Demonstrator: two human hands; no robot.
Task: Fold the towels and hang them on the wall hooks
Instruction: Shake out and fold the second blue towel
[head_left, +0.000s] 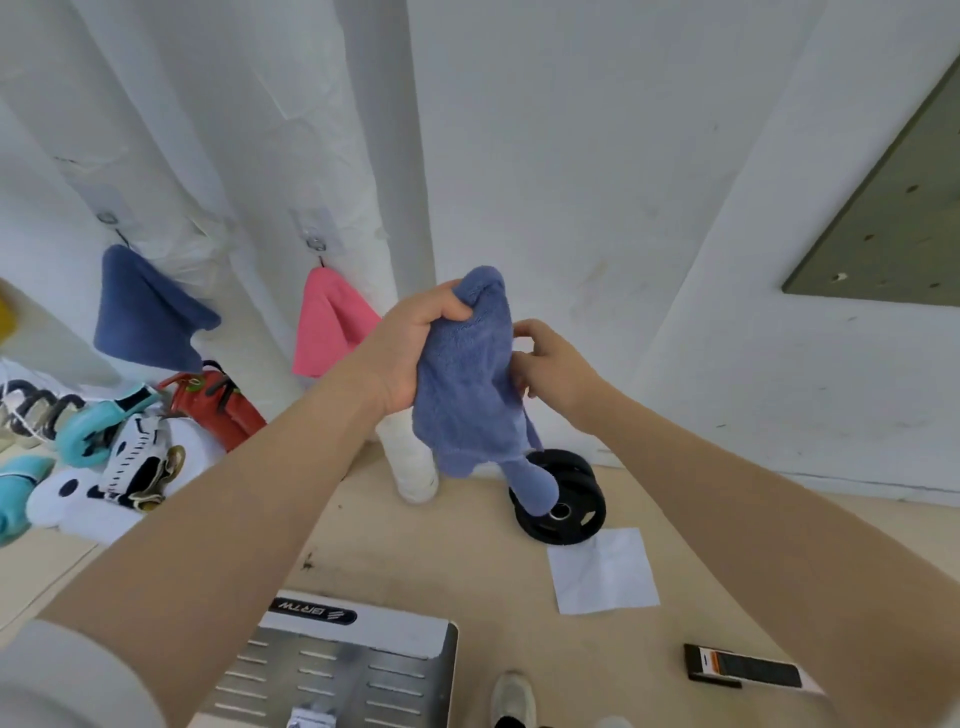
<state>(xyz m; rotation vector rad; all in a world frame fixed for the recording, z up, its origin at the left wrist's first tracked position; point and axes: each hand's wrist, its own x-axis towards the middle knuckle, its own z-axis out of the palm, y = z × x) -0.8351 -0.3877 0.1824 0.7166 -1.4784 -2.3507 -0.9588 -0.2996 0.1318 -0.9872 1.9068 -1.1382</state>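
Observation:
A periwinkle-blue towel (470, 395) hangs bunched in front of the white wall. My left hand (415, 345) grips its top corner, fingers curled into the cloth. My right hand (545, 364) is at the towel's right edge, its fingertips pinching the fabric there. On the wall to the left, a dark blue towel (145, 317) hangs from one hook (107, 218) and a pink towel (327, 325) from a second hook (314, 242).
Black weight plates (571, 512) lie on the floor below the towel, with a white sheet (602, 571) beside them. A pile of shoes and a red bag (218, 405) sits at the left. A metal machine (337, 670) and a dark box (743, 667) are near my feet.

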